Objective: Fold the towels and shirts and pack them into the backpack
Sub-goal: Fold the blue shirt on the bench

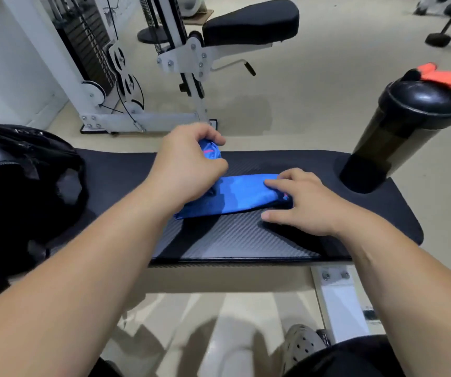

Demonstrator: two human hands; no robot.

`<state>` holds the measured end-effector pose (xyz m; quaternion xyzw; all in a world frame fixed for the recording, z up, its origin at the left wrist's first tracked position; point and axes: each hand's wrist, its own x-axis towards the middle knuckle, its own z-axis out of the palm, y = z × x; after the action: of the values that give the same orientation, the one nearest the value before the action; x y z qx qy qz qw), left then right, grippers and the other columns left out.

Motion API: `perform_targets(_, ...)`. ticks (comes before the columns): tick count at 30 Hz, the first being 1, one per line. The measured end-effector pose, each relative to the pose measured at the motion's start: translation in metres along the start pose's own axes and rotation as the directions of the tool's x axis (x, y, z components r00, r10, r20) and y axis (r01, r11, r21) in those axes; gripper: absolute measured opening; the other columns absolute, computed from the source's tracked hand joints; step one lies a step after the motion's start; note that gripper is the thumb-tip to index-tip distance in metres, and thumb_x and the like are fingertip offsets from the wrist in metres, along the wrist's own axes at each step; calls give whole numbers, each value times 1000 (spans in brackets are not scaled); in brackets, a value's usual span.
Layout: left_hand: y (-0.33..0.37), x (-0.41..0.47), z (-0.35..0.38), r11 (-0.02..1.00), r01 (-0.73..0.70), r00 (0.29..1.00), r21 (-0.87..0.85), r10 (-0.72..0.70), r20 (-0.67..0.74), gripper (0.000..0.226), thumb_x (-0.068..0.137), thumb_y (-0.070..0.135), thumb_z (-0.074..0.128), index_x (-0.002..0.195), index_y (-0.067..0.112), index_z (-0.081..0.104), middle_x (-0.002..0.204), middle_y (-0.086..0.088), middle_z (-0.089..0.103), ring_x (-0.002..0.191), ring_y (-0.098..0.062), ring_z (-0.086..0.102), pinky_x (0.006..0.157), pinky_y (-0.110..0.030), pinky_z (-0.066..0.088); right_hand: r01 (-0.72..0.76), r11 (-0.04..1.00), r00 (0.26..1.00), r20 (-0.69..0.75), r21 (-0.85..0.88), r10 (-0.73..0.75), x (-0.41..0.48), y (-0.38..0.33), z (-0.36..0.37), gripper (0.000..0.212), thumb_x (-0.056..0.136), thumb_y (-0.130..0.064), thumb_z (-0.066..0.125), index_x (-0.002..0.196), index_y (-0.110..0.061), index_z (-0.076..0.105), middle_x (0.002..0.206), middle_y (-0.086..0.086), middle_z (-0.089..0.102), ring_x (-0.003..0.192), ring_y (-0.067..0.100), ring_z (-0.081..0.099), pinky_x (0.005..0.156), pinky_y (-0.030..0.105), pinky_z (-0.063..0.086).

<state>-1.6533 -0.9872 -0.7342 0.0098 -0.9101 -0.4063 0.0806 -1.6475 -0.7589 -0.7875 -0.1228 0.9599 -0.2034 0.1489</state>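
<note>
- A blue cloth (243, 193), either a shirt or a towel, lies on a black padded bench (246, 240). It is folded into a narrow strip running left to right.
- The left hand (189, 164) has its fingers curled round the strip's left end and holds it lifted off the pad, with a pink mark showing on the raised fabric.
- The right hand (303, 202) lies flat with its fingers straight, pressing the strip's right end onto the bench.
- Judged from this, folding is partly done. The cloth is narrowed lengthwise, and the lifted end looks ready to go over towards the pinned end.
- A black backpack (28, 164) sits at the left end of the bench, unzipped, near the cloth but not touching it.
- An orange-red patch shows inside the opening. Whether it is packed clothing cannot be told.
- No other towels or shirts are in view, so how many remain is unknown.
- A dark shaker bottle (409, 123) with an orange flip cap stands at the bench's right end.
- A white weight machine (142, 77) stands on the floor behind.
</note>
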Motion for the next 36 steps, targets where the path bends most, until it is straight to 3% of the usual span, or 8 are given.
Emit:
perform_targets(7, 17, 3, 79, 988, -74, 988, 134, 54, 147, 31, 75, 9, 69, 102, 24, 70, 98, 8, 61, 95, -15, 58, 71, -21, 36, 51, 996, 961, 276, -67, -30, -18, 26, -6, 102, 82, -60, 71, 160, -34, 12, 167, -17, 5, 155, 16, -6, 125, 45, 7)
perform_targets(12, 25, -6, 95, 988, -59, 980, 140, 31, 196, 47, 81, 30, 77, 126, 26, 66, 117, 7, 67, 112, -12, 59, 90, -21, 42, 92, 996, 969, 234, -23, -84, -12, 37, -6, 97, 66, -80, 62, 149, -38, 36, 152, -17, 38, 148, 21, 21, 118, 49, 26)
perform_targets(18, 21, -14, 80, 997, -55, 994, 63, 49, 94, 40, 94, 22, 58, 133, 30, 61, 117, 7, 70, 106, -16, 63, 96, -30, 47, -6, 1000, 983, -182, 19, 9, -6, 32, -18, 21, 79, -37, 73, 93, -21, 74, 84, -7, 69, 87, 17, 63, 73, 29, 48)
perform_targets(21, 6, -14, 77, 941, -207, 978, 268, 191, 87, 37, 97, 30, 55, 132, 25, 63, 128, 4, 66, 118, -24, 57, 103, -37, 43, -69, 997, 923, -376, 39, 79, -3, 26, -20, 25, 80, -28, 66, 103, -22, 72, 100, -3, 71, 103, 22, 64, 87, 33, 51)
perform_targets(23, -2, -16, 84, 873, -310, 940, 377, 222, 258, 54, 97, 45, 46, 148, 27, 47, 154, 0, 46, 142, -27, 38, 116, -48, 32, -28, 994, 900, -429, 107, 71, -1, 21, -17, 47, 85, -25, 62, 132, -21, 61, 129, 3, 65, 123, 24, 56, 102, 35, 46)
perform_targets(28, -24, -30, 112, 765, -420, 834, 488, 114, 539, 70, 99, 64, 30, 159, 42, 0, 169, 9, -13, 155, -21, -16, 120, -65, -6, 152, 988, 977, -157, 25, -147, 3, 14, -5, 68, 97, -26, 45, 160, -26, 19, 169, -8, 4, 156, 19, -2, 125, 46, 7)
perform_targets(32, -28, -31, 115, 750, -430, 839, 502, 127, 530, 75, 99, 61, 35, 159, 39, -5, 168, 9, -17, 154, -21, -19, 120, -65, -7, 10, 1000, 994, 113, -27, -7, 9, 25, 10, 70, 103, -48, 31, 161, -29, -4, 167, -14, -8, 154, 19, -15, 124, 51, -6)
perform_targets(36, -23, -34, 92, 898, -344, 887, 274, 215, 409, 79, 99, 52, 40, 162, 22, 2, 170, 3, 3, 156, -21, -5, 125, -53, 0, -28, 995, 987, 153, -94, 42, 12, 32, 13, 79, 97, -69, 24, 160, -32, -5, 167, -16, -6, 154, 21, -14, 121, 58, -11)
